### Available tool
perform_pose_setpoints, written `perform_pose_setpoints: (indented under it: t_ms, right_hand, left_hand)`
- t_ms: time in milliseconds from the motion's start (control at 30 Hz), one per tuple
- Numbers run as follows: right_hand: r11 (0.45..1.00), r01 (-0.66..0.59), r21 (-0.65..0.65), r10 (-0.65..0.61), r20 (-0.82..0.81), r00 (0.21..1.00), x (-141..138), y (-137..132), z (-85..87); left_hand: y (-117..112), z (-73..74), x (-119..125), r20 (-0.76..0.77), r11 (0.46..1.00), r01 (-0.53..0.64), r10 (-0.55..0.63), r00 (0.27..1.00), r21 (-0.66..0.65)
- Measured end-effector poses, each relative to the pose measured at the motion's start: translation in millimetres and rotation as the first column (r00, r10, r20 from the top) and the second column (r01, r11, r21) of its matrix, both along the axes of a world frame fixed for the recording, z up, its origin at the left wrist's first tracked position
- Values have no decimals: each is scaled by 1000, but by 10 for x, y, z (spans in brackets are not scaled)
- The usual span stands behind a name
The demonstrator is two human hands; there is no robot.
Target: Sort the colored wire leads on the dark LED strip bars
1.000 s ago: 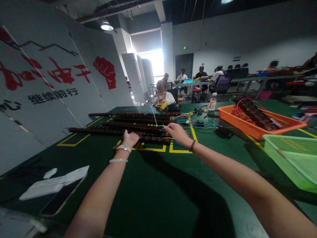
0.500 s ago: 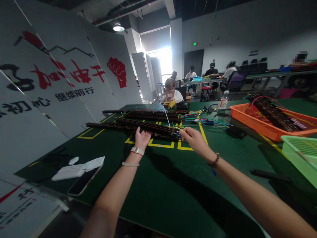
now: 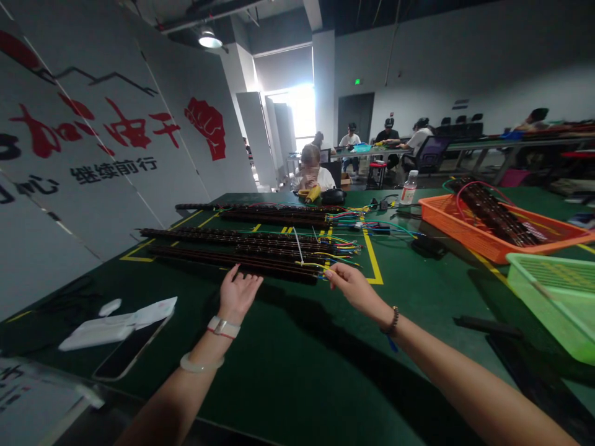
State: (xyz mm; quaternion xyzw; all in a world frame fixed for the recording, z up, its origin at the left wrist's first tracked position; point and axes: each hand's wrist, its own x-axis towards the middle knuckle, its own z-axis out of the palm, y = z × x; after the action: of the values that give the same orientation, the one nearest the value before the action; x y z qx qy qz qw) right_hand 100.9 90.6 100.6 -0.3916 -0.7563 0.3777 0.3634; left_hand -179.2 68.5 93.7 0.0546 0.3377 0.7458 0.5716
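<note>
Strips on table, phone left, baskets right.

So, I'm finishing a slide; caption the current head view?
Over a green table, the right hand pinches wires of a dark bundle; the left hand is open, palm up, alongside.

Green desk with yellow tape lines, dark bundles with coloured wire ends lying across — phone and white packet at left, bottle, orange basket, light-green basket at right.
</note>
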Motion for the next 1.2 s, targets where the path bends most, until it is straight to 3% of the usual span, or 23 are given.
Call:
perform_pose_setpoints:
  t_ms: [133,300,533,600,733,833,967,1100,1200]
  right_hand:
    - [998,-10,-54,13,53,999,-22,11,-152]
    - [998,-7,-54,16,156,988,55,48,-287]
    - [993,2,-119,29,257,966,138,275,-672]
    - [982,-11,-188,59,252,966,156,325,-785]
    - [973,-65,-222,117,230,966,234,370,-872]
    - [983,-79,-167,121,258,958,342,389,-850]
    - [979,-97,-179,148,296,944,481,402,-836]
    - [971,-126,-203,178,264,948,520,394,-859]
    - [977,-86,-195,141,287,947,506,393,-879]
  left_hand:
    - [-61,-142,-13,-113,987,-41,24,993,-153]
    - [-66,-189,15,-126,973,-1,-29,992,-231]
    - [-391,-227,348,-112,947,-49,14,994,-317]
    - [-506,-235,483,-112,943,4,-44,993,-334]
    - [-621,-268,723,-83,904,279,-321,943,-324]
    - [-602,-302,900,-106,816,496,-545,832,-297]
    - [-489,-340,1202,-139,607,749,-793,594,-264]
    - [-335,-424,1563,-213,422,874,-902,376,-242]
    - [-226,-541,1790,-223,352,906,-927,303,-234]
